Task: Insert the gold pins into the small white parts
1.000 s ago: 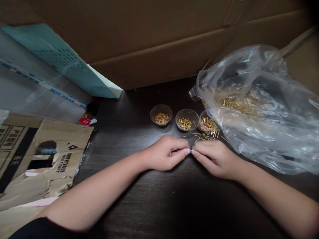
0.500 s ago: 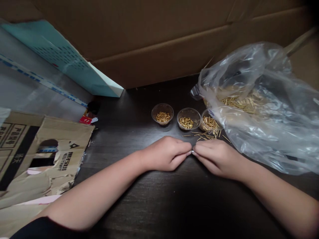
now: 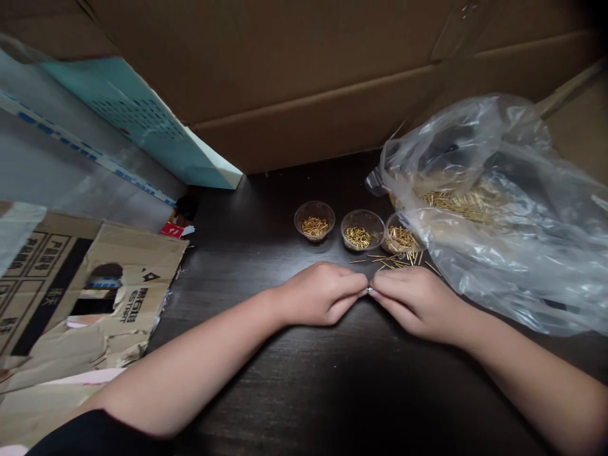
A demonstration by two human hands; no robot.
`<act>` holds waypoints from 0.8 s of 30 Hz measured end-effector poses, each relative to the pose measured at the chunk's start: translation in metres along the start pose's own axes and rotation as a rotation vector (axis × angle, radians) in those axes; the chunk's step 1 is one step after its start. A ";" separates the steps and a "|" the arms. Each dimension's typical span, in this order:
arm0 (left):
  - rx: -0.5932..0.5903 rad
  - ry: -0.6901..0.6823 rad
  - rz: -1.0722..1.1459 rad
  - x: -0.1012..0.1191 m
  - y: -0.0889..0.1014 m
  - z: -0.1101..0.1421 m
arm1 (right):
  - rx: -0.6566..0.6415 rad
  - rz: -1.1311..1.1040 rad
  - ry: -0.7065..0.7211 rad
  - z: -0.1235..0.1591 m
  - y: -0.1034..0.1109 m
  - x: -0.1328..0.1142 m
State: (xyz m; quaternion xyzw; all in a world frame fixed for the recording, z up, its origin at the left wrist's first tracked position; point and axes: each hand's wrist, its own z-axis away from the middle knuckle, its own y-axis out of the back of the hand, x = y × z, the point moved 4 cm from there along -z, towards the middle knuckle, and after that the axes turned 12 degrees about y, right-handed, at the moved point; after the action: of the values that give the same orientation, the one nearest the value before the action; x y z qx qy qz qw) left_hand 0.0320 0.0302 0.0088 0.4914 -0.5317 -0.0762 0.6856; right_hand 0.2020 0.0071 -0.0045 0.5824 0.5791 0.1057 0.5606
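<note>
Dark wood tabletop (image 3: 247,380) fills my head view, with a cardboard sheet (image 3: 308,95) rising behind it. My left hand (image 3: 318,294) and right hand (image 3: 413,301) meet at the fingertips, pinched closed on a tiny silvery piece (image 3: 369,290), too small to make out. Just beyond the grip, three clear plastic cups (image 3: 361,218) hold gold pins (image 3: 357,237), loose pins (image 3: 394,259) lie scattered, and many more remain in a plastic bag (image 3: 494,133) to the right.

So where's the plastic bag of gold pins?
In the head view, the clear plastic bag lies on the right, beyond the right hand, against the rightmost clear cup.
</note>
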 end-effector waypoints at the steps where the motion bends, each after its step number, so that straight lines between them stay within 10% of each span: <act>1: -0.012 0.016 0.032 0.000 0.000 0.000 | 0.000 0.065 0.040 0.000 0.000 -0.002; 8: 0.016 0.019 0.049 -0.002 0.000 -0.001 | 0.055 0.343 0.083 -0.002 -0.002 -0.010; 24: 0.221 0.095 0.139 -0.001 0.008 -0.002 | 0.263 0.173 0.026 0.000 -0.001 -0.001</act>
State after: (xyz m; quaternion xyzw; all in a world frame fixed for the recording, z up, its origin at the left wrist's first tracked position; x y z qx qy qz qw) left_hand 0.0293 0.0360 0.0139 0.5291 -0.5366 0.0537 0.6552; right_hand 0.2013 0.0057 -0.0048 0.6969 0.5431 0.0845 0.4607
